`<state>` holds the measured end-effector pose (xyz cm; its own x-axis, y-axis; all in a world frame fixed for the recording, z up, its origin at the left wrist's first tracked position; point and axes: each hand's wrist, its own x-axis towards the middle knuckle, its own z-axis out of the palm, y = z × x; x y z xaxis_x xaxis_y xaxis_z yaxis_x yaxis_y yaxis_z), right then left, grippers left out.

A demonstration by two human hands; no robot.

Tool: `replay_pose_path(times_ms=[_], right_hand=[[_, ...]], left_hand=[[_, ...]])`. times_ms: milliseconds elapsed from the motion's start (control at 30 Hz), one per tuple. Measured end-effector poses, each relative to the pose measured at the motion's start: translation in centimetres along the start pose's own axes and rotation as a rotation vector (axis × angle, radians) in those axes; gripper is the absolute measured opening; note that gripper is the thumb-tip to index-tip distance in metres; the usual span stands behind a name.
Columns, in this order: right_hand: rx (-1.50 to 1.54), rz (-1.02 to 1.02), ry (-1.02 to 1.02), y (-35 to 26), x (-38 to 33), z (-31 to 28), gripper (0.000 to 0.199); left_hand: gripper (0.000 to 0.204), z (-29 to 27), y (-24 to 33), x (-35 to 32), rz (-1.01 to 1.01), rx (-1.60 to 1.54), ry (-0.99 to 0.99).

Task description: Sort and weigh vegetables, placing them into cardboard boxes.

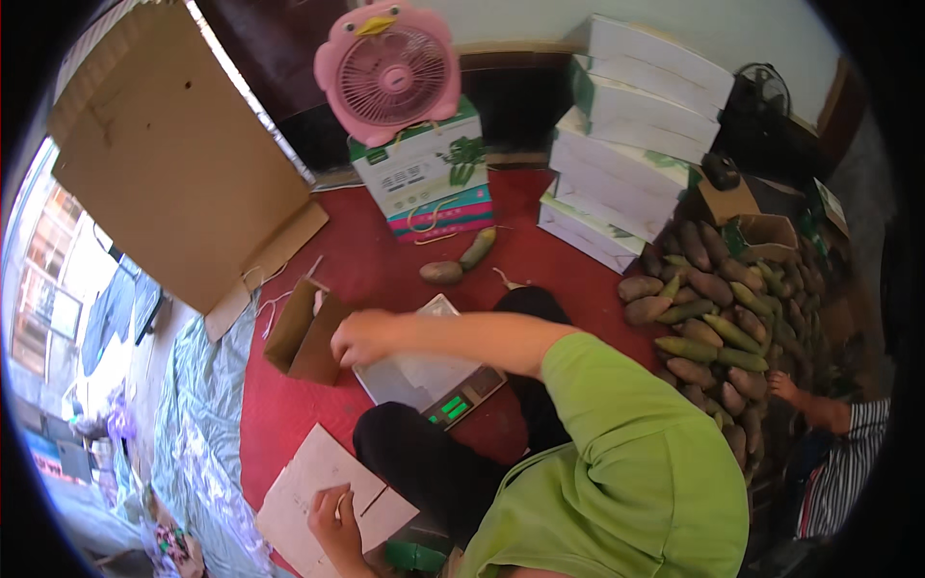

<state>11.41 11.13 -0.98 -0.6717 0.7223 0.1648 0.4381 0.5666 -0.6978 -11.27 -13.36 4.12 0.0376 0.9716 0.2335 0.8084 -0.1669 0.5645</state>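
Observation:
My right hand (362, 339) reaches across to the left, its fingers closed and pointing down beside the rim of a small open cardboard box (318, 347); what they hold, if anything, is hidden. Under that forearm lies a digital scale (409, 380) with a pale platform and a lit green display. My left hand (334, 520) is over a flat cardboard sheet (308, 467) at the lower left, fingers curled together; I cannot make out anything in them. Beyond the scale, a brown oblong vegetable (441, 273) and a green one (478, 249) lie on the red mat.
A heap of brown and green oblong vegetables (718, 332) lies at right, with a co-worker's hand (785, 387) against it. White boxes (607, 159) are stacked at the back. A pink fan (390, 72) stands on boxes. A large cardboard panel (178, 154) leans at left.

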Motion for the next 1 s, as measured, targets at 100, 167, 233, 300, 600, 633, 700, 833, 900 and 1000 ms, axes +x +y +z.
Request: replay_pose_path(times_ms=[100,167,233,300,600,633,700,833,900,1000], right_hand=[[-0.099,0.214,0.188,6.4,-6.1,-7.0,0.026],[-0.092,0.368,0.255,11.6,-10.7,-10.1,0.026],[-0.129,0.493,0.422,15.7,-16.2,-13.0,0.024],[-0.018,0.592,0.625,19.1,-21.7,-15.5,0.021],[-0.190,1.045,1.433,25.6,-43.8,-30.0,0.039],[-0.221,1.059,1.511,25.4,-44.2,-31.0,0.041],[-0.397,1.085,1.684,25.6,-50.4,-34.8,0.050],[-0.500,1.239,1.717,24.9,-54.6,-39.2,0.075],[-0.498,1.253,1.749,24.8,-57.4,-41.3,0.084],[-0.441,1.256,1.733,24.4,-57.5,-42.5,0.094]], left_hand=[[0.012,3.2,4.6,5.0,0.156,-0.248,-0.086],[0.011,5.8,6.6,7.4,0.203,-0.331,-0.196],[0.011,8.5,8.4,9.5,0.272,-0.388,-0.311],[0.010,11.1,8.9,10.8,0.293,-0.428,-0.377],[0.009,18.9,4.2,12.3,0.131,-0.277,-0.460],[0.009,18.5,3.7,12.4,0.116,-0.262,-0.449],[0.009,19.3,4.1,12.9,0.092,-0.256,-0.476],[0.009,19.4,2.1,13.0,0.046,-0.195,-0.425],[0.008,19.6,1.8,13.0,0.029,-0.206,-0.402],[0.009,19.0,1.4,12.7,0.009,-0.083,-0.381]])
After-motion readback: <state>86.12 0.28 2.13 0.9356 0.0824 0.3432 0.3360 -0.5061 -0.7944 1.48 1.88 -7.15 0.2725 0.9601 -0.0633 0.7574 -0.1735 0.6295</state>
